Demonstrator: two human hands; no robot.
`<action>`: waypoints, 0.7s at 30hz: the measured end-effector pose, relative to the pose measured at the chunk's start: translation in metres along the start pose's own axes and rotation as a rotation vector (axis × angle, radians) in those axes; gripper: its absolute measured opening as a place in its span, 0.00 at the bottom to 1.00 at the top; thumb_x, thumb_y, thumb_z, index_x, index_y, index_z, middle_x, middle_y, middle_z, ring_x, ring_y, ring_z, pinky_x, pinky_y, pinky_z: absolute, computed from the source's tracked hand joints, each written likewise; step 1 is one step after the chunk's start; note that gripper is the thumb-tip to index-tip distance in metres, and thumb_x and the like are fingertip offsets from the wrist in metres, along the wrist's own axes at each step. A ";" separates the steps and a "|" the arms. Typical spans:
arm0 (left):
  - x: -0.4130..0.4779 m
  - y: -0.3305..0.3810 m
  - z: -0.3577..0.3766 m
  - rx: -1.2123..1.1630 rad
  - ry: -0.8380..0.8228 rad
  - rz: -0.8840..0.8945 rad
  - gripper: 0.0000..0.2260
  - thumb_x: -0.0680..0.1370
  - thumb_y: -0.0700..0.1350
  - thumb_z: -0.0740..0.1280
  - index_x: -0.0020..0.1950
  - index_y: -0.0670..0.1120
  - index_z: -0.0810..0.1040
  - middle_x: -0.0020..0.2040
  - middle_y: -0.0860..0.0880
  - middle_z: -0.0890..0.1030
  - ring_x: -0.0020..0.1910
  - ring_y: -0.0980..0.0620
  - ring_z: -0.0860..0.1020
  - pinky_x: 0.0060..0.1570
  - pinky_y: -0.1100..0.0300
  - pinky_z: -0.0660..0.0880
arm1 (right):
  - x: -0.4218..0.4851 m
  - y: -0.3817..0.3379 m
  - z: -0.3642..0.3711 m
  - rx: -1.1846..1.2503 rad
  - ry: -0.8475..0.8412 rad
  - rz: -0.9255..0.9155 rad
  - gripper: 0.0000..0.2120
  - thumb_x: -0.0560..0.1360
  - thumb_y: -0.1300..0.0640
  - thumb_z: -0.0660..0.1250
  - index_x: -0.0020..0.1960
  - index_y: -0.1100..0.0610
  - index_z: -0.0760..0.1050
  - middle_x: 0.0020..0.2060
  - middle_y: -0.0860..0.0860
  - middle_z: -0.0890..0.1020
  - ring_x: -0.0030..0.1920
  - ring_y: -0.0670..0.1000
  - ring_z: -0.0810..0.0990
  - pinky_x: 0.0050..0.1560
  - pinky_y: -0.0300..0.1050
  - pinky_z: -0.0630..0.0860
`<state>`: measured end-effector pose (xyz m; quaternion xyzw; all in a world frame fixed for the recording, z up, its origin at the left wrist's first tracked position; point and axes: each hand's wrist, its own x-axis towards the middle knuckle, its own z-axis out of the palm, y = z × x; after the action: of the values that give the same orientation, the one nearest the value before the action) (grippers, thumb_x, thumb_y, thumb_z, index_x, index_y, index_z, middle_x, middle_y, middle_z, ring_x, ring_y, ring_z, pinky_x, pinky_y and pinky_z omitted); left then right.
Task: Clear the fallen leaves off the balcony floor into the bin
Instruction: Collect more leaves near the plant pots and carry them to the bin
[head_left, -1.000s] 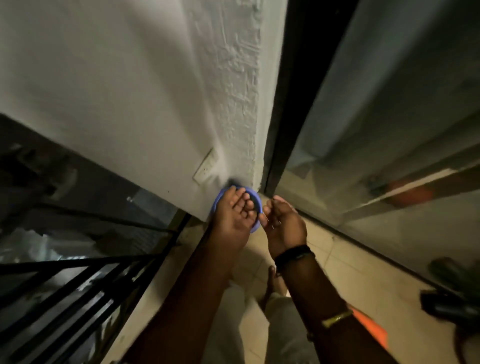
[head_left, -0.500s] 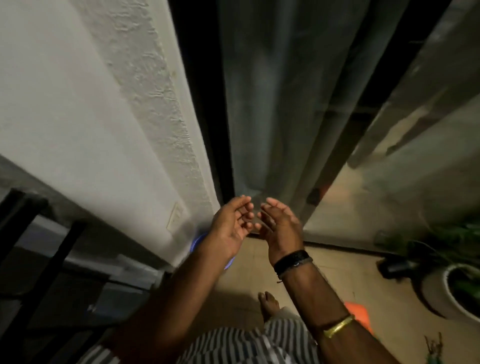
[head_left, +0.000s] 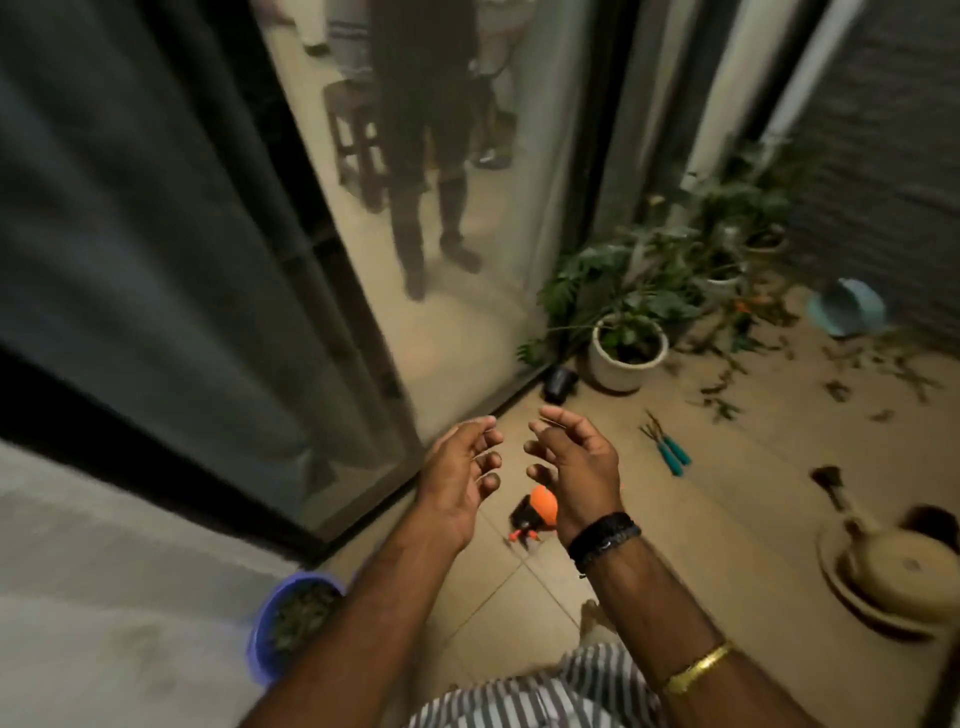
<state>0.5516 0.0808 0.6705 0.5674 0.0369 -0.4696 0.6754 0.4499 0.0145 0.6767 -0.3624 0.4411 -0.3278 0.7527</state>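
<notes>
Holding both palms up and loosely cupped near the middle of the frame, I carry nothing in either. At the lower left sits my purple bin (head_left: 270, 636), tucked against the white wall, already holding a dark heap of leaves, so part of the job looks done. My left hand (head_left: 457, 480) has its fingers relaxed and spread, gripping nothing; my right hand (head_left: 574, 467), just beside it and not touching it, is the same, fingers gently curved around air. Below and between them on the tiles lies an orange and black sprayer head (head_left: 535, 512). Further right lie two teal-handled garden tools (head_left: 670, 449), and above them the white plant pot (head_left: 626, 353) with its leafy plant. The bulk of what remains is in the upper right of the frame: fallen leaves (head_left: 831, 374) strewn over the balcony floor (head_left: 737, 499) near a tipped pale blue pot (head_left: 852, 312), well apart from the bin. At the right edge rests a stack of beige saucers (head_left: 893, 577). I judge the clearing perhaps partway through, with several more handfuls left.
</notes>
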 end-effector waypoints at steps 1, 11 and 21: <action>0.003 -0.008 0.021 0.020 -0.035 -0.029 0.04 0.77 0.43 0.68 0.51 0.46 0.79 0.38 0.49 0.79 0.29 0.55 0.71 0.25 0.65 0.62 | 0.003 -0.011 -0.019 0.025 0.051 -0.024 0.08 0.77 0.64 0.68 0.54 0.57 0.80 0.45 0.55 0.82 0.40 0.50 0.80 0.32 0.41 0.74; 0.034 -0.107 0.255 0.138 -0.310 -0.267 0.04 0.77 0.43 0.67 0.50 0.45 0.79 0.40 0.48 0.79 0.25 0.56 0.67 0.18 0.67 0.57 | 0.060 -0.120 -0.230 0.170 0.435 -0.118 0.08 0.76 0.66 0.68 0.52 0.56 0.80 0.42 0.54 0.83 0.31 0.48 0.76 0.26 0.38 0.67; 0.106 -0.182 0.458 0.172 -0.322 -0.428 0.05 0.79 0.42 0.64 0.52 0.44 0.77 0.37 0.48 0.78 0.23 0.56 0.66 0.18 0.66 0.56 | 0.174 -0.221 -0.392 0.213 0.582 -0.088 0.07 0.77 0.66 0.67 0.53 0.56 0.79 0.42 0.54 0.83 0.32 0.48 0.77 0.27 0.39 0.71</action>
<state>0.2665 -0.3334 0.6368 0.5201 0.0081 -0.6872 0.5072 0.1267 -0.3427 0.6504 -0.1911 0.5851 -0.4945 0.6136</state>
